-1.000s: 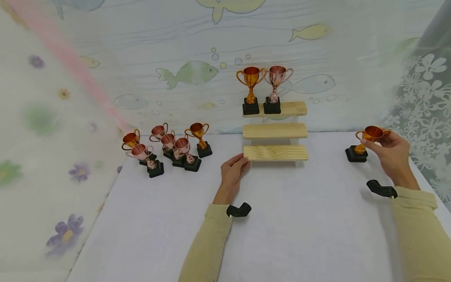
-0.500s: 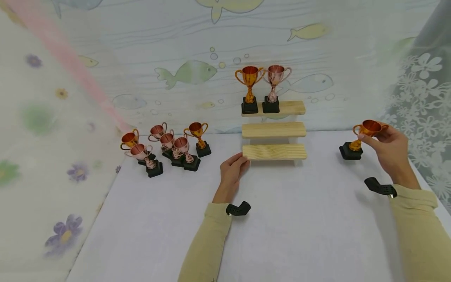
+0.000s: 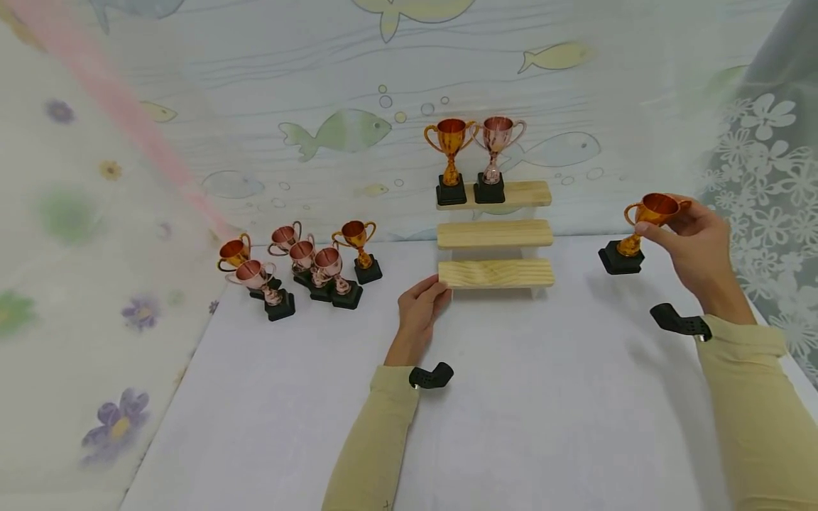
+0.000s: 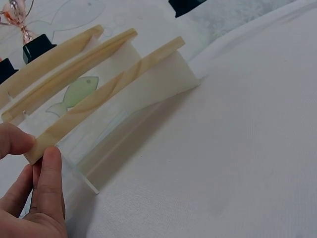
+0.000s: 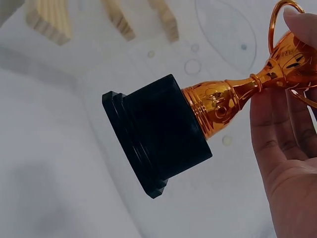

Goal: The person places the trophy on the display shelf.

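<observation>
My right hand (image 3: pixel 696 245) holds a gold trophy cup (image 3: pixel 655 208) by its bowl, thumb and fingers on either side. The cup tilts a little, its black base lifted over the table with a shadow below. With my left hand (image 3: pixel 418 316) I pinch the left end of the lowest step of a three-step wooden display stand (image 3: pixel 498 275); the left wrist view shows the thumb on top of the plank (image 4: pixel 106 96) and fingers beneath. A gold trophy (image 3: pixel 451 142) and a rose-gold trophy (image 3: pixel 495 142) stand side by side on the top step.
Several trophies cluster at the table's left, among them a gold trophy (image 3: pixel 360 245) and a rose-gold trophy (image 3: pixel 258 278). Behind is a fish-print backdrop (image 3: pixel 335 138); a lace curtain (image 3: pixel 767 177) hangs at the right. White cloth covers the table (image 3: pixel 511 397).
My right hand has raised the gold trophy off the table and carried it leftward. My left hand stays at the stand's lowest step.
</observation>
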Action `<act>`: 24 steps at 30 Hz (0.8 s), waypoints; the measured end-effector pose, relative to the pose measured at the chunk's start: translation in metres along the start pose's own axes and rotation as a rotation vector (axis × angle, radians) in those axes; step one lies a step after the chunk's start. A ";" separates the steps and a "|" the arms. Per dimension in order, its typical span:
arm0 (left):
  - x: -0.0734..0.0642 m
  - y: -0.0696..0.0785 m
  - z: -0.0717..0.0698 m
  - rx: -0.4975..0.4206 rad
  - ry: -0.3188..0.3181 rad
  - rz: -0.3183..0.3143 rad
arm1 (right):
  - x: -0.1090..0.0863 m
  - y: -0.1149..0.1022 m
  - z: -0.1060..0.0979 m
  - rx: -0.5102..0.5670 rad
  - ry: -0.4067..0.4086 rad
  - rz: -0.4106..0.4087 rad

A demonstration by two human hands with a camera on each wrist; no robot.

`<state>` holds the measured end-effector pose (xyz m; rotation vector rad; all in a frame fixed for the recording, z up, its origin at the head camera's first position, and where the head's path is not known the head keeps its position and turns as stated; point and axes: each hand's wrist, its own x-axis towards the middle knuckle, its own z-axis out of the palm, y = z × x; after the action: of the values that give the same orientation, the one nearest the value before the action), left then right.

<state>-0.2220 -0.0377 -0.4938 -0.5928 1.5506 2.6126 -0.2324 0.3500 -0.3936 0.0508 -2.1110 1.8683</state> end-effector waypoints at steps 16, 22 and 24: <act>0.003 0.001 -0.001 -0.005 0.001 -0.032 | 0.024 -0.036 0.044 0.277 -0.111 -0.119; 0.003 -0.001 -0.001 -0.009 0.008 -0.033 | 0.033 -0.042 0.059 0.293 -0.146 -0.158; 0.003 0.000 -0.001 -0.012 0.008 -0.033 | 0.036 -0.044 0.063 0.292 -0.157 -0.167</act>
<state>-0.2246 -0.0388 -0.4957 -0.6253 1.5151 2.6000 -0.2697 0.2890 -0.3476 0.4406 -1.8439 2.1107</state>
